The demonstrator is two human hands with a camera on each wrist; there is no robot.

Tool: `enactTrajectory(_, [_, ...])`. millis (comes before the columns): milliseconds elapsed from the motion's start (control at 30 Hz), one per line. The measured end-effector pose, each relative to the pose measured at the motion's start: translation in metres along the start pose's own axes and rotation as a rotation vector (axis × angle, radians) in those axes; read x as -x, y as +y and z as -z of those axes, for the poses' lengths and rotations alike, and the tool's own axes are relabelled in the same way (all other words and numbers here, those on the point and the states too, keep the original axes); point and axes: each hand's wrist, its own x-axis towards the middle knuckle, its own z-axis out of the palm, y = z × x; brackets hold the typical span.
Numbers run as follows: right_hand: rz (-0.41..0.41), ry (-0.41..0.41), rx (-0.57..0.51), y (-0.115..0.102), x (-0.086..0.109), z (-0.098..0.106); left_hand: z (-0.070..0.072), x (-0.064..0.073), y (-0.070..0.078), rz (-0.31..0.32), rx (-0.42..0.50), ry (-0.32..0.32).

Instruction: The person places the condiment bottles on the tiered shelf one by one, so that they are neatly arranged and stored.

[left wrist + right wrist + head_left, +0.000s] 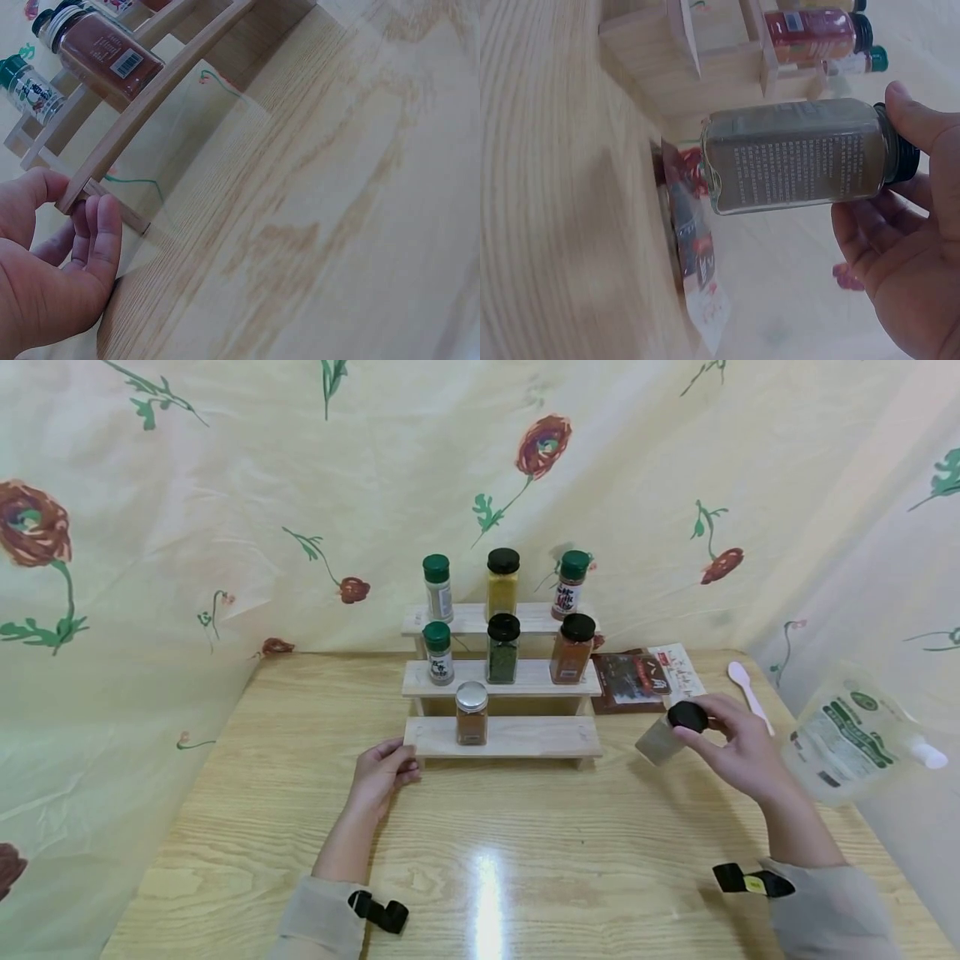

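Note:
My right hand (738, 747) holds a glass spice jar (795, 157) by its black lid, tilted and raised off the table, right of the rack. Greyish-brown powder fills the jar. My left hand (378, 777) grips the left end of the lowest shelf of a three-step wooden rack (540, 739), thumb above and fingers curled below in the left wrist view. On that shelf stands a silver-lidded jar (472, 718) of reddish-brown spice. The middle step bears a green-capped bottle (439, 656), a jar of green flakes (502, 652) and an orange-red spice jar (572, 652).
The top step carries a green-capped shaker (437, 589), a yellow spice jar (502, 585) and another green-capped bottle (568, 585). Right of the rack lie spice packets (633, 681) and a white spoon (747, 693). A large clear pouch (847, 735) stands at the table's right edge.

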Motion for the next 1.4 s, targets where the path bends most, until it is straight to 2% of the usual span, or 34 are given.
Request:
enactTrajectory(300, [0.139,-0.113,-0.074,-0.013,-0.017,-0.011,0.0,0.001,0.001,0.005,-0.002,0.003])
enactTrajectory(467, [0.172,-0.171,-0.103,-0.02,-0.026,-0.016,0.0,0.002,0.002,0.007,-0.002,0.0])
enactTrajectory(833, [0.25,-0.222,-0.17,-0.03,-0.042,-0.034,0.0,0.001,0.002,0.006,0.011,-0.001])
enactTrajectory(1167, [0.239,-0.248,-0.207,-0.036,-0.056,-0.057,0.0,0.001,0.002,0.01,0.006,0.003])
enactTrajectory(1400, [0.152,-0.248,-0.18,-0.035,-0.061,-0.075,0.0,0.002,0.003,0.009,0.002,0.003])
